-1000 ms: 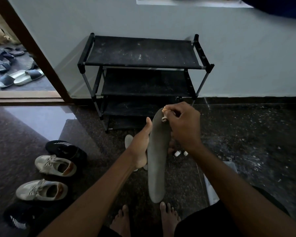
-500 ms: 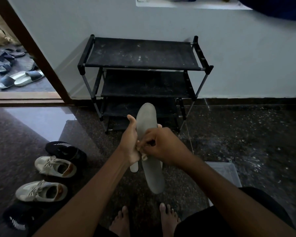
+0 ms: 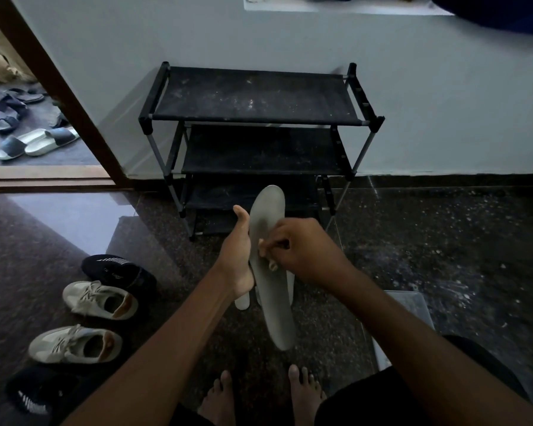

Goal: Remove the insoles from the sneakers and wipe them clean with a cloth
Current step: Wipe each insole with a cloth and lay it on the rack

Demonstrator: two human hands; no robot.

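My left hand (image 3: 237, 259) grasps the grey insole (image 3: 274, 302) by its left edge. The thumb points up along that edge and the fingers are tucked out of sight behind it. The insole stands nearly upright in the air, its rounded top in front of the lower shelves of the black shoe rack (image 3: 253, 96) and its bottom end hanging above the floor (image 3: 443, 241), just ahead of my bare feet (image 3: 305, 392).

My right hand (image 3: 302, 250) is curled, pinching a small pale cloth (image 3: 263, 245) against the face of the insole, a little above its middle. Behind the insole, pale pieces (image 3: 242, 301) show below my left palm and along the right edge; I cannot tell what they are.

Towards the left edge of the floor lie two white sneakers (image 3: 100, 299), side by side with their openings up, with black shoes (image 3: 117, 270) beyond and nearer than them. A clear box (image 3: 413, 305) sits on the floor under my right forearm. Sandals (image 3: 34, 142) lie scattered beyond the doorway at far left.
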